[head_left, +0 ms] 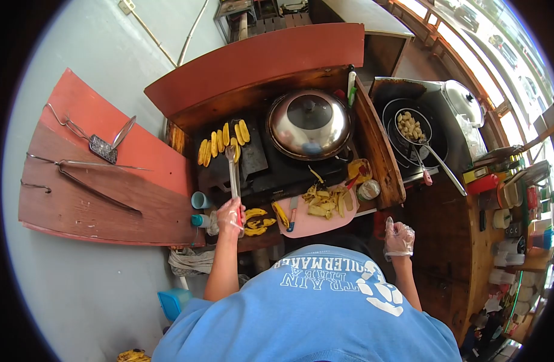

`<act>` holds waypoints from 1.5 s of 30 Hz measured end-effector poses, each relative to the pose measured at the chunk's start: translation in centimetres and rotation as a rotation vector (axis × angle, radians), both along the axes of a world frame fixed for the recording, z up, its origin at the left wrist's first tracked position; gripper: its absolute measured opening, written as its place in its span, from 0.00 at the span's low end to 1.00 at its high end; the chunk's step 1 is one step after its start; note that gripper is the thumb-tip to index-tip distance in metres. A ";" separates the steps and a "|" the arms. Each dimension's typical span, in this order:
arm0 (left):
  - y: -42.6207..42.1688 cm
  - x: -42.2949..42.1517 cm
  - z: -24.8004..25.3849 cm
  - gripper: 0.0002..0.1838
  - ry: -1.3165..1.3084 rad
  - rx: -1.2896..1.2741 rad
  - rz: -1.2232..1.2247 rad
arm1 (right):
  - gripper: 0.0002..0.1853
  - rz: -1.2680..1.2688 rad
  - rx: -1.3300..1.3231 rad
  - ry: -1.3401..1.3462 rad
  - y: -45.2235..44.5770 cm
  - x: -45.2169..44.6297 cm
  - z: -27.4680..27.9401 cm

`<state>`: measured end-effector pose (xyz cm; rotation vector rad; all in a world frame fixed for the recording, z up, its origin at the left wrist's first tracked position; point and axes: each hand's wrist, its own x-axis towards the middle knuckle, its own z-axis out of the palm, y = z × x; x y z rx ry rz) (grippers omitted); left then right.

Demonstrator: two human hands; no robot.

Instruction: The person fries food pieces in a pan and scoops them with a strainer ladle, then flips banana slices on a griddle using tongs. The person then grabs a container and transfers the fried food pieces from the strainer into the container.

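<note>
Tongs (233,178) in L hand (231,216), R hand (399,238) half-curled

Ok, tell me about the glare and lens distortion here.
Head view: fisheye distortion seems to bow the red board, and the corners go black; head view: daylight washes out the upper-right street, and the domed pan lid carries bright reflections.

Left arm (223,268) was extended forward, left hand (230,215) clear-gloved, fingers wrapped in a grip, right forearm (406,277) angled forward, right hand (400,239) likewise gloved, held well apart, fingers partly bent
</note>
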<state>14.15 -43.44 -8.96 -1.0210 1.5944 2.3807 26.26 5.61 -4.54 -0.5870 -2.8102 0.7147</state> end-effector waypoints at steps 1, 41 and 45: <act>-0.1 0.5 0.4 0.11 -0.001 0.000 0.000 | 0.23 0.000 0.000 -0.001 0.0 -0.1 0.0; 4.0 -9.9 -0.3 0.09 -0.112 -0.068 0.036 | 0.22 0.132 0.036 0.027 2.8 -2.6 1.2; 2.8 -8.5 0.3 0.09 -0.079 -0.149 0.058 | 0.24 0.089 0.008 0.010 3.6 -2.0 0.7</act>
